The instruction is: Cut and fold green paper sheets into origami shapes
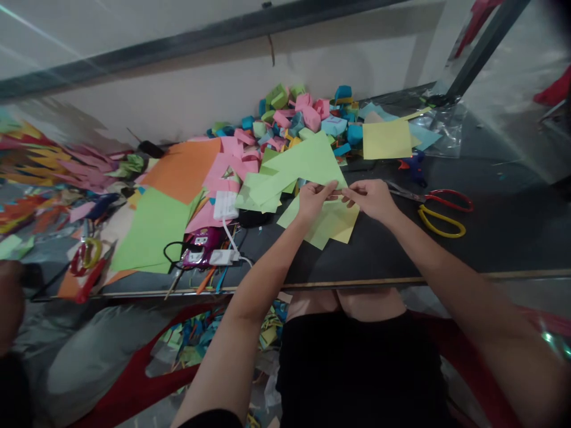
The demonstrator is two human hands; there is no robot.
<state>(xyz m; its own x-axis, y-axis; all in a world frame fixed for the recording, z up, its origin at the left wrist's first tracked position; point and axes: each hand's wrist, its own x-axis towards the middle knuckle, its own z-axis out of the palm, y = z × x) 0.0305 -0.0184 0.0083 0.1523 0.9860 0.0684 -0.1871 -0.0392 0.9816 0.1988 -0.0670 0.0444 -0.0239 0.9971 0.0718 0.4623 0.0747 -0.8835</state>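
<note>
Back from front edge of surface (513, 238), light-green sheet (312, 157) is pinched at near R corner by fingers of L hand (311, 202) & R hand (376, 197), & could be creased/torn there by uneven pull.

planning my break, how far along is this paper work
Looks done: the folded paper shapes piled behind. In hand: left hand and right hand meet at the edge of a green sheet, detail unclear. Probably left: the flat orange sheet and yellow sheet.
</note>
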